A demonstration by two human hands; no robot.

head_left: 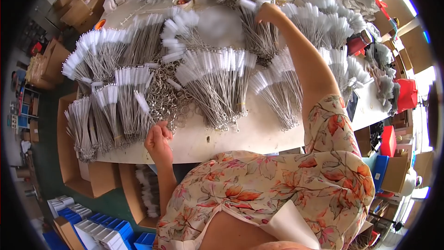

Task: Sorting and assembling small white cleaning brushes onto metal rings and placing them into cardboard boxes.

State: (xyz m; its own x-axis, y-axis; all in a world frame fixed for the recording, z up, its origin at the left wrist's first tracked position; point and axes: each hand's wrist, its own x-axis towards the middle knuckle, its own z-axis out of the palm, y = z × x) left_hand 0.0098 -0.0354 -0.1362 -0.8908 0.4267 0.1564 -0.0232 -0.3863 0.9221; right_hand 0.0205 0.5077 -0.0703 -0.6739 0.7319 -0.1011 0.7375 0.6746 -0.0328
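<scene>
My left hand (159, 143) is at the table's near edge, fingers pinched together. It appears to hold the stem end of a thin wire brush (142, 103), whose white bristle head tilts up to the left. Beside it lies a heap of metal rings (169, 95). My right arm stretches far across the table. There my right hand (269, 14) has its fingers curled at a white-bristled brush (248, 4), seemingly gripping it; the fingertips are partly hidden. Under that hand stands a bundle of wire brushes (259, 34). A large bundle of looped-end brushes (215, 83) lies mid-table.
More brush bundles (99, 51) cover the left of the table (259, 134), with others (282, 88) to the right. A round tub (183, 1) stands at the back. Cardboard boxes (104, 178) sit below the left edge, near blue and white bins (104, 229). Red boxes (388, 141) are at right.
</scene>
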